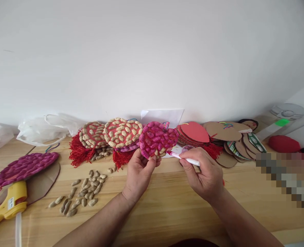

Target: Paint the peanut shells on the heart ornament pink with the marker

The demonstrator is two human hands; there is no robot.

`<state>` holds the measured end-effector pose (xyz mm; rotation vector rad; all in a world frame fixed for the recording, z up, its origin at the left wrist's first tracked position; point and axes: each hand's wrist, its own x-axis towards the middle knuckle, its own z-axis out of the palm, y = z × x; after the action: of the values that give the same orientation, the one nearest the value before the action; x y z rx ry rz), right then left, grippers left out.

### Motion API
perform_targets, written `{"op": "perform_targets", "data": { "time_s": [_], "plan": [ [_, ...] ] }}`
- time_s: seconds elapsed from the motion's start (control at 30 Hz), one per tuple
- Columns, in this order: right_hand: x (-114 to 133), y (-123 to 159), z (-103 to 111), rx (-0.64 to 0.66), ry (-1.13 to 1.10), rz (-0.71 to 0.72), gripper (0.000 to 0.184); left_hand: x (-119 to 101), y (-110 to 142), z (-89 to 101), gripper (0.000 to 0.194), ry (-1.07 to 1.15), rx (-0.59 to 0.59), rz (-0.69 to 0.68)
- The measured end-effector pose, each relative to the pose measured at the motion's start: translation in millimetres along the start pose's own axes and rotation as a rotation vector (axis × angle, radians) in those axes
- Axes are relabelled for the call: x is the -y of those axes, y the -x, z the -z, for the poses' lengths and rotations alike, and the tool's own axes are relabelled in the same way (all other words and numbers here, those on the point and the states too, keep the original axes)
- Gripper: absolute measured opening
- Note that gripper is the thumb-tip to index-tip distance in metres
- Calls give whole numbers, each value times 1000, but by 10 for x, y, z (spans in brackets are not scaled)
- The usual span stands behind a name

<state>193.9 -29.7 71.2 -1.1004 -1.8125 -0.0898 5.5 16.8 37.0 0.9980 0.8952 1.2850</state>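
My left hand (pixel 141 171) grips the lower edge of a peanut-covered plaque (pixel 157 139), raised above the table. Most of its peanuts are magenta; a few near my thumb are still pale tan. In my right hand (pixel 204 171) is a white-handled paintbrush (pixel 190 160), its pink tip touching or very near the plaque's lower right edge. Just behind the brush, a small clear round container (pixel 187 148) is partly hidden by my fingers. Loose peanuts (pixel 86 190) lie on the table left of my left forearm.
Unpainted peanut plaques (pixel 122 132) with red tassels (pixel 82 151) stand at the back. Red cutouts (pixel 195 132) and cardboard cutouts (pixel 224 131) are stacked to the right. At left are a yellow glue gun (pixel 12 202), a magenta plaque (pixel 28 166) and a plastic bag (pixel 43 128).
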Motion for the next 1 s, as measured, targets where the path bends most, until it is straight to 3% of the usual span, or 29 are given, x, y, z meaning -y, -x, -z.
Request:
{"op": "perform_targets", "data": {
  "time_s": [0.3,0.73,1.0],
  "plan": [
    [-5,15,2,-21,-16,-115,16,19,-25,15,40,-11,-29,20],
    [-52,-24,-2,30,48,-13,17,39,-46,42,34,-80,-27,20],
    [-34,11,-79,144,16,69,21,46,-64,43,34,-76,-38,5]
  ]
}}
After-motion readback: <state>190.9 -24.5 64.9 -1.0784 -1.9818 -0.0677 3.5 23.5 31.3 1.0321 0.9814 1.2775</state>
